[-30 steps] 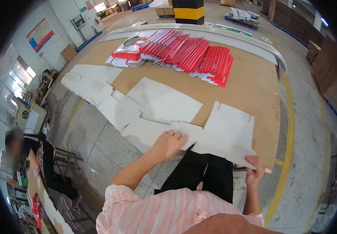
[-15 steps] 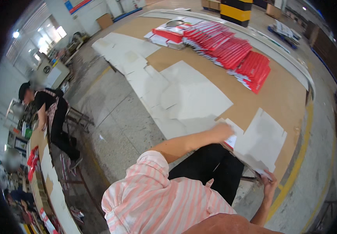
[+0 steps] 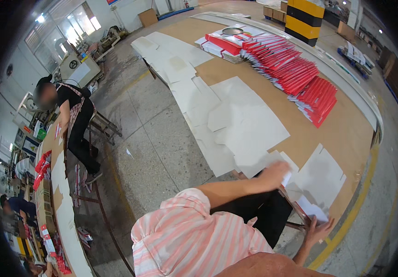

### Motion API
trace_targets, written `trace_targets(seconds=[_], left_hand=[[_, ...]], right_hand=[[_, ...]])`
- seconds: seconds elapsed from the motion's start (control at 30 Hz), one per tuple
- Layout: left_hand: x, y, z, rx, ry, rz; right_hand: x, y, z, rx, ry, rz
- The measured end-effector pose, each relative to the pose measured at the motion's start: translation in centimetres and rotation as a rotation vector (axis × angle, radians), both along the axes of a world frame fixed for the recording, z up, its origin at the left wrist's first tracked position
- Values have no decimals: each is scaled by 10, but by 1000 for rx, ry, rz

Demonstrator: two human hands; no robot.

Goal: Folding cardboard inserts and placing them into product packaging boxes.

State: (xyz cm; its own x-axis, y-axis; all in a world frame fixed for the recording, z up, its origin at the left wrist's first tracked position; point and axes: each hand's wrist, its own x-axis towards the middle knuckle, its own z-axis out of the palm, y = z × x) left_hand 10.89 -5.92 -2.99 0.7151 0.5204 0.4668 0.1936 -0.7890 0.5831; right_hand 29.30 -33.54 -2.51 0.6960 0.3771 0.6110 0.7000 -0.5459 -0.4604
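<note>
My left hand (image 3: 275,176), smeared by motion, is over the near table edge beside a small white piece (image 3: 287,178); its fingers do not show clearly. At the table's near right corner my right hand (image 3: 320,229) holds the lower end of a white folded paper piece (image 3: 310,208), its thumb and fingers on either side. That piece tilts up from the edge. A flat white sheet (image 3: 321,177) lies just beyond it. Farther off on the table spreads a long fanned row of red-and-white packets (image 3: 286,64).
White sheets (image 3: 249,117) cover the left part of the brown-topped table (image 3: 351,127). At its far end a round dish-like object (image 3: 232,31) rests on stacked packets. A yellow-black pillar (image 3: 303,21) stands beyond. To the left a person (image 3: 74,115) sits at another table (image 3: 60,198).
The view has shifted, so the table sits lower and farther right. My right hand has spread its fingers, and a white folded piece now stands raised at it. My left hand stays near the edge, blurred.
</note>
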Motion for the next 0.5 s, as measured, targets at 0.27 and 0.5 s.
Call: trace_targets(seconds=[0.27, 0.5], left_hand=[[6, -6, -17, -151, -88, -165], [53, -72, -9, -156, 0, -356]], right_hand=[[8, -20, 47, 548, 626, 139], [-8, 69, 43, -78, -71, 138]])
